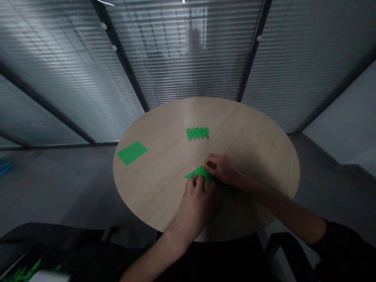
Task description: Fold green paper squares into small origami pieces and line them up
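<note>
A piece of green paper (197,171) with a slanted outline lies on the table in front of me, partly covered by my fingers. My left hand (195,201) has its fingers bent and pressed onto the paper's near edge. At the paper's right corner, my right hand (222,168) is closed, with thumb and fingertips together on it. Whether the paper is folded there cannot be made out. Farther back lies a green zigzag-edged paper strip (197,133). A flat green paper sheet (132,152) rests at the table's left side.
The round wooden table (249,137) stands close to glass panels with blinds (190,78). A dark chair (58,233) is at the lower left, with green leaf-like pieces (26,272) near it. A chair armrest (282,239) is at the lower right.
</note>
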`<action>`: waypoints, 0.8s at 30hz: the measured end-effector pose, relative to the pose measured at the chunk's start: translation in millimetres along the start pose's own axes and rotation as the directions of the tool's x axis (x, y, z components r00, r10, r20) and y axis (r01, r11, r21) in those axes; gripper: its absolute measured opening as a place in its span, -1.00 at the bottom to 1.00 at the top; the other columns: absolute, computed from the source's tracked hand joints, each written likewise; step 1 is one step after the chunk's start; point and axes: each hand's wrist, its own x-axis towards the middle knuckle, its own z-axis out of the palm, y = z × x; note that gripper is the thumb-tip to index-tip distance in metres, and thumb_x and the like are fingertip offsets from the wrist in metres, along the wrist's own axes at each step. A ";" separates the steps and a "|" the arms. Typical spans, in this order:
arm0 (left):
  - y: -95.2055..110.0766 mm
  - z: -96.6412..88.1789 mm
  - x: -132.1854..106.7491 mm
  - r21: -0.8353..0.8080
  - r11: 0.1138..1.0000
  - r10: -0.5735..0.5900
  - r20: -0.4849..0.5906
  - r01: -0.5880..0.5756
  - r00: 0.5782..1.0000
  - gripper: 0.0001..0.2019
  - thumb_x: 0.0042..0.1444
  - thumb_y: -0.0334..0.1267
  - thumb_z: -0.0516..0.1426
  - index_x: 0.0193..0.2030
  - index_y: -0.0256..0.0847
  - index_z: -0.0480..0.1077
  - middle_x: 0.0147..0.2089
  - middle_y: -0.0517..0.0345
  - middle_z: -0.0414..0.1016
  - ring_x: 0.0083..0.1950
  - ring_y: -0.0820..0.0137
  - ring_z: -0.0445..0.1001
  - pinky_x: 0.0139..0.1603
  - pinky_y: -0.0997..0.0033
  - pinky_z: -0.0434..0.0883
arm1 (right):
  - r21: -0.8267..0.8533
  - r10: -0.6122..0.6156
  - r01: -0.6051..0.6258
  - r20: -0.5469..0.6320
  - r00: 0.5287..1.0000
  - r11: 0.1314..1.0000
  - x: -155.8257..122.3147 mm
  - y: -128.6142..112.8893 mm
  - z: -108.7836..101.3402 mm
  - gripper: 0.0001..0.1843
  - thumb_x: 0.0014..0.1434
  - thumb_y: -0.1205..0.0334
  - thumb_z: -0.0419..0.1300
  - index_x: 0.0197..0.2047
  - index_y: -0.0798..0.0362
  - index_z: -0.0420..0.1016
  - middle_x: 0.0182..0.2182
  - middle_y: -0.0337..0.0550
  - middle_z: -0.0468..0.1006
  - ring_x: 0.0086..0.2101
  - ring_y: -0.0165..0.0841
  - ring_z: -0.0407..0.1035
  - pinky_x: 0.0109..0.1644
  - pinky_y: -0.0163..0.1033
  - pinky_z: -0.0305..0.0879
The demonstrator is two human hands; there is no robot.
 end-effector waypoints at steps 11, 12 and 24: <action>8.7 4.6 3.1 0.122 0.989 -0.078 -0.010 0.079 0.997 -0.52 0.34 0.03 0.21 0.13 -0.40 0.47 0.05 -0.26 0.48 0.01 -0.03 0.42 0.01 -0.12 0.56 | 0.033 0.011 -0.011 0.017 1.000 0.999 0.4 -2.3 -3.0 -0.81 0.29 0.25 0.21 -0.37 0.09 0.50 -0.40 -0.17 0.50 -0.40 -0.38 0.33 -0.28 -0.26 0.16; 9.7 4.6 3.2 0.131 0.989 -0.074 -0.002 0.073 0.997 -0.52 0.32 0.04 0.23 0.12 -0.39 0.48 0.06 -0.27 0.48 0.02 -0.04 0.42 0.00 -0.13 0.56 | 0.036 0.011 -0.012 0.018 1.000 0.999 0.4 -2.2 -3.0 -0.81 0.29 0.25 0.20 -0.37 0.08 0.50 -0.40 -0.17 0.50 -0.40 -0.38 0.33 -0.29 -0.27 0.16; 20.8 -7.4 -3.0 0.114 0.992 -0.065 0.104 0.053 0.992 -0.45 0.16 0.23 0.30 0.24 0.11 0.49 0.19 -0.15 0.44 0.28 -0.22 0.36 0.30 -0.55 0.29 | 0.029 0.004 -0.004 -0.009 1.000 1.000 0.5 -0.2 0.0 -0.85 0.26 0.29 0.24 -0.38 0.07 0.48 -0.41 -0.20 0.50 -0.39 -0.38 0.32 -0.26 -0.26 0.15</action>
